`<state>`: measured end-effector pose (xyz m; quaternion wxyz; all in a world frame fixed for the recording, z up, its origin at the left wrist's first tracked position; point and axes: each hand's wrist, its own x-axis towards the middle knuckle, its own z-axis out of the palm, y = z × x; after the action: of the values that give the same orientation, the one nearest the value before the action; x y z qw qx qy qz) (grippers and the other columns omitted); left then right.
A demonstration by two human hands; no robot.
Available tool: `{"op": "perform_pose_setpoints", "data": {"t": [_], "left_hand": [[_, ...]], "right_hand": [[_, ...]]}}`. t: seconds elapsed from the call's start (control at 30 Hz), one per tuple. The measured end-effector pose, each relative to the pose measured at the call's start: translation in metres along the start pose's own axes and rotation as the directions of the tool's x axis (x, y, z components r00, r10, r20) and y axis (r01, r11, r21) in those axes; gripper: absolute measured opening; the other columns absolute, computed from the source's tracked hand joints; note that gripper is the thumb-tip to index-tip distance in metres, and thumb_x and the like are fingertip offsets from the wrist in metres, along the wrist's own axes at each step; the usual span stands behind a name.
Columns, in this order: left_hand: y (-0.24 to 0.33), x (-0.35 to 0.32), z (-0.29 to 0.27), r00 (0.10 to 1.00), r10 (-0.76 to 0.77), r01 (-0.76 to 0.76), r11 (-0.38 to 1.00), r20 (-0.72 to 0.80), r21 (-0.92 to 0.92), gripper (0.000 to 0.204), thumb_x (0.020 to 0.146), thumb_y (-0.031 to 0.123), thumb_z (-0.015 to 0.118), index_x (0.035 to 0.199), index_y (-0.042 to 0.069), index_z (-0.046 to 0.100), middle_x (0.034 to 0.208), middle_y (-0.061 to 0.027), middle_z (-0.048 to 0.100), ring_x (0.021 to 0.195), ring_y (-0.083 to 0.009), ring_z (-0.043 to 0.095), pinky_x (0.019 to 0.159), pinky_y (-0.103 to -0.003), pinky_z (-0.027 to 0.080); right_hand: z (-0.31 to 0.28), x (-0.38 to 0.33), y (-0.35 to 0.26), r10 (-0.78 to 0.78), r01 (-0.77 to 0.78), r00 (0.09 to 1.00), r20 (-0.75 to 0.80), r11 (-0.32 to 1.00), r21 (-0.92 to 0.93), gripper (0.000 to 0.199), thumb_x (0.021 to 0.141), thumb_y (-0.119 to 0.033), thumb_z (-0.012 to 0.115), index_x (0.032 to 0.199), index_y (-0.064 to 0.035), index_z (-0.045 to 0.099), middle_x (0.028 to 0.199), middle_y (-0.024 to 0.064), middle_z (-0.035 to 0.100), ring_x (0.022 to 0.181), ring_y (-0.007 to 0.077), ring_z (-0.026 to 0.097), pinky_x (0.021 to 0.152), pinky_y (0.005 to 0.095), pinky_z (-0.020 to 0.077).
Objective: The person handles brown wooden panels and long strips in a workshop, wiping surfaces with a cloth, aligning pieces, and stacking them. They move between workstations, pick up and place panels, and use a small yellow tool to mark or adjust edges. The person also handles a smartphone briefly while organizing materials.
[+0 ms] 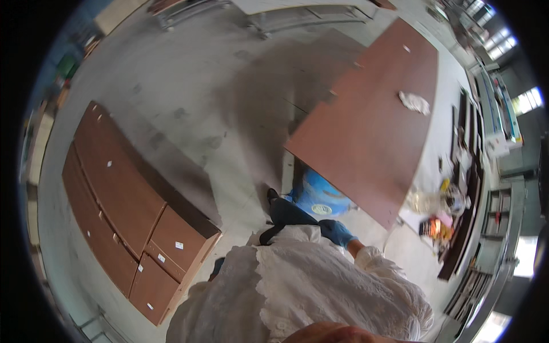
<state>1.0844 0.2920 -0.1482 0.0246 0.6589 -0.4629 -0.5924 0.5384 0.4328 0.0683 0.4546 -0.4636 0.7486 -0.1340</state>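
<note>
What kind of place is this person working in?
Probably a furniture workshop: a large brown laminated panel lies on a worktable, stacked brown boards sit on the concrete floor, and the right hand wears a blue glove.

glove [336, 231] blue | board [372, 126] reddish-brown | blouse [309, 286] white, perhaps embroidered

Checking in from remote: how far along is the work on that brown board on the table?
Done: a brown board lies flat on the table, a white rag resting on it; more boards are stacked on the floor. In hand: nothing; the blue-gloved right hand hangs empty by the hip. What remains cannot be told.
</note>
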Motion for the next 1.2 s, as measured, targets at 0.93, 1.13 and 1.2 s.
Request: {"op": "perform_pose_setpoints", "data": {"t": [0.93,1.13,1.2], "left_hand": [[0.276,0.206,-0.144,0.945,-0.262,0.086,0.778,-0.197,-0.622,0.018,0.092,0.023,0.066,0.081,0.008,0.065,0.079,-0.0059,0.070,0.068,-0.0170,0.065,0.062,-0.035,0.053],[0.370,0.319,-0.273,0.988,-0.151,0.127,0.922,-0.039,-0.367,0.018,0.092,0.024,0.066,0.082,0.008,0.066,0.080,-0.0057,0.070,0.068,-0.0170,0.066,0.062,-0.035,0.053],[0.408,0.356,-0.305,0.992,-0.123,0.117,0.953,-0.003,-0.280,0.018,0.092,0.024,0.066,0.083,0.008,0.066,0.080,-0.0056,0.070,0.068,-0.0170,0.066,0.062,-0.035,0.053]], "right_hand": [[-0.120,0.462,-0.295,-0.181,0.292,0.870,0.458,0.938,-0.184,0.042,0.096,-0.039,0.055,0.111,-0.0037,0.072,0.109,0.0235,0.072,0.108,0.0424,0.066,0.092,0.0485,0.0512],[-0.108,0.481,-0.389,-0.205,0.211,0.965,-0.162,0.977,0.015,0.032,0.089,-0.030,0.060,0.106,-0.0041,0.070,0.097,0.0287,0.068,0.095,0.0472,0.067,0.082,0.0539,0.0519],[-0.118,0.495,-0.409,-0.094,0.084,0.969,-0.228,0.995,-0.055,0.035,0.093,-0.036,0.059,0.104,-0.0032,0.068,0.095,0.0270,0.070,0.092,0.0469,0.067,0.081,0.0547,0.0521]]}}
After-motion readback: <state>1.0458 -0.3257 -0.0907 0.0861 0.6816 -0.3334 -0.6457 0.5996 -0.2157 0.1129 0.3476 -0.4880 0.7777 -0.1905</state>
